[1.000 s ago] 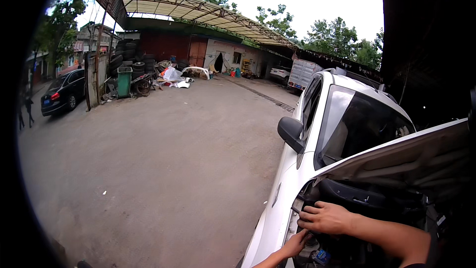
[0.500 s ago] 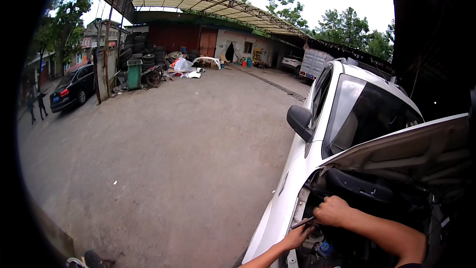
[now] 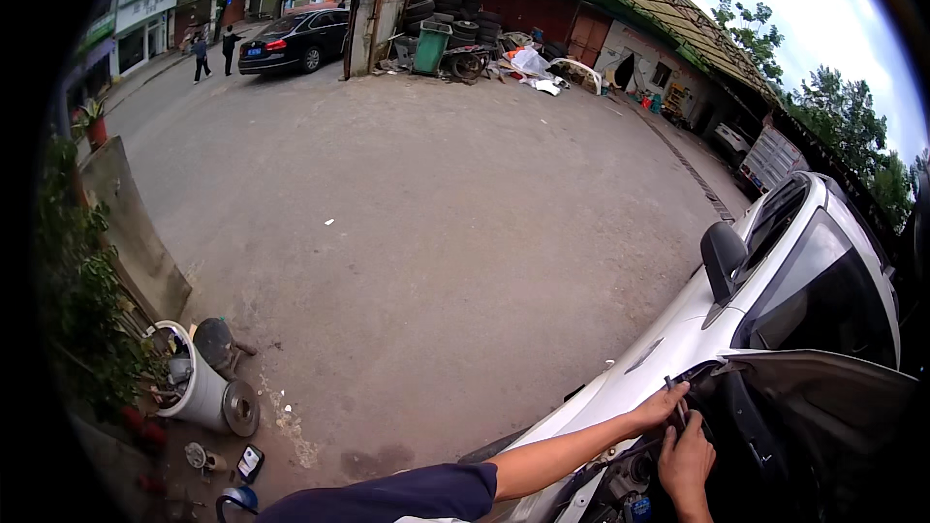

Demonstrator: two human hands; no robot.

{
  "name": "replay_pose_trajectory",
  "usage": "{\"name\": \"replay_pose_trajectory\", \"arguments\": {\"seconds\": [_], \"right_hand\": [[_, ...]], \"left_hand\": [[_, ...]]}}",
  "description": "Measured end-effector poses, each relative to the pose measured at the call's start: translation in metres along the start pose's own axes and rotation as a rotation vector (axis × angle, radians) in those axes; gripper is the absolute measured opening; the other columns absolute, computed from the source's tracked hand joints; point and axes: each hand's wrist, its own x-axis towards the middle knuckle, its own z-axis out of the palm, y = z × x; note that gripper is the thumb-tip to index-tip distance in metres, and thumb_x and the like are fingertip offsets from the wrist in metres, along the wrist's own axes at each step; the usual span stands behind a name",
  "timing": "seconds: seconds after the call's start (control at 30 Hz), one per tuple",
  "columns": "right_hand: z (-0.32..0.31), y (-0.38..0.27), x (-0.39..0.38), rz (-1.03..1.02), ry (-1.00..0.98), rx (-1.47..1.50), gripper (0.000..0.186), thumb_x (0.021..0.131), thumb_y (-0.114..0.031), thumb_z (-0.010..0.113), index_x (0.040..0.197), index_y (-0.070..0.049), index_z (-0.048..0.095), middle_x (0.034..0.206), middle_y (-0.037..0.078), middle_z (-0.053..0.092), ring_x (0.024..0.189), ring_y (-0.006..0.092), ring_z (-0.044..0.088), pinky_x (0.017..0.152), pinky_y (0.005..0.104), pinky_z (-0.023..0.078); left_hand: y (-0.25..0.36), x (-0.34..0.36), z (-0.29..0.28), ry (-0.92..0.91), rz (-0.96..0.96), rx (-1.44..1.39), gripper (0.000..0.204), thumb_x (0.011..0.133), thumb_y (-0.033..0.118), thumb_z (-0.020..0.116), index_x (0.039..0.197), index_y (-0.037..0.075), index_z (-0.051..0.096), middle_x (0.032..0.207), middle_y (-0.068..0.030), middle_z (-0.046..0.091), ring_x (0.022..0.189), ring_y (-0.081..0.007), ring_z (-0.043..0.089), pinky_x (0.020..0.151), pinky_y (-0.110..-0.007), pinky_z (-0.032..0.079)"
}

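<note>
Both my hands are over the engine bay of the white car, by its near fender edge. My left hand reaches in from the left, its fingers closed around a thin dark metal rod whose upper end sticks out past them. Just below, my right hand pinches the lower part of the same rod. What the rod's lower end meets is hidden by my fingers. Under the hands lie engine parts and a small blue part. The raised hood slants over the bay on the right.
At lower left stand a white bin full of scrap, a metal disc and a phone-like device on the ground. Beyond the concrete yard are a green bin, stacked tires, a black car and two people walking.
The view has swung left and down. My left hand has come up to the rod beside my right hand, and the rod now points more upright than before.
</note>
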Motion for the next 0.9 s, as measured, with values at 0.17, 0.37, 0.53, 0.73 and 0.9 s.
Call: {"name": "replay_pose_trajectory", "arguments": {"seconds": [0.17, 0.37, 0.53, 0.73, 0.9], "right_hand": [[-0.038, -0.036, -0.033, 0.006, -0.221, 0.484, 0.054, 0.098, -0.025, 0.056, 0.145, -0.003, 0.039, 0.129, 0.027, 0.059, 0.115, 0.0404, 0.061, 0.093, 0.0429, 0.050], [-0.046, 0.028, -0.004, -0.669, 0.084, -0.213, 0.039, 0.096, -0.012, 0.050, 0.134, -0.005, 0.052, 0.131, 0.022, 0.054, 0.117, 0.0420, 0.054, 0.094, 0.0476, 0.047], [-0.014, 0.045, 0.037, -0.807, 0.116, -0.205, 0.048, 0.082, -0.008, 0.061, 0.128, 0.001, 0.052, 0.132, 0.023, 0.055, 0.129, 0.0424, 0.047, 0.105, 0.0487, 0.040], [0.047, 0.077, 0.060, -0.705, 0.323, -0.114, 0.018, 0.076, -0.009, 0.064, 0.091, 0.000, 0.063, 0.116, 0.016, 0.062, 0.128, 0.0369, 0.049, 0.103, 0.0481, 0.041], [0.042, 0.044, 0.049, -0.392, 0.351, -0.121, 0.013, 0.082, -0.012, 0.058, 0.088, -0.001, 0.062, 0.103, 0.017, 0.063, 0.111, 0.0379, 0.055, 0.096, 0.0475, 0.044]], "left_hand": [[-0.006, 0.019, 0.013, -0.071, -0.065, 0.056, 0.086, 0.089, 0.080, 0.037, 0.079, 0.000, 0.066, 0.067, -0.0065, 0.059, 0.060, -0.0158, 0.054, 0.056, -0.032, 0.042], [-0.023, -0.017, 0.034, -0.174, 0.059, -0.165, 0.081, 0.088, 0.080, 0.042, 0.100, 0.005, 0.071, 0.060, 0.0008, 0.053, 0.045, -0.0102, 0.042, 0.042, -0.027, 0.031], [-0.071, -0.008, 0.033, 0.413, 0.579, -0.001, 0.052, 0.098, 0.052, 0.051, 0.111, 0.002, 0.056, 0.090, -0.0071, 0.055, 0.086, -0.0178, 0.055, 0.077, -0.028, 0.044], [-0.045, -0.090, 0.070, 0.407, 0.649, 0.628, 0.068, 0.092, 0.037, 0.065, 0.140, -0.001, 0.035, 0.134, -0.0238, 0.039, 0.124, -0.0393, 0.044, 0.104, -0.041, 0.039], [-0.002, -0.077, 0.039, 0.481, 0.611, 0.522, 0.056, 0.103, 0.050, 0.041, 0.110, -0.001, 0.061, 0.098, -0.0175, 0.060, 0.093, -0.0324, 0.059, 0.088, -0.039, 0.047]]}}
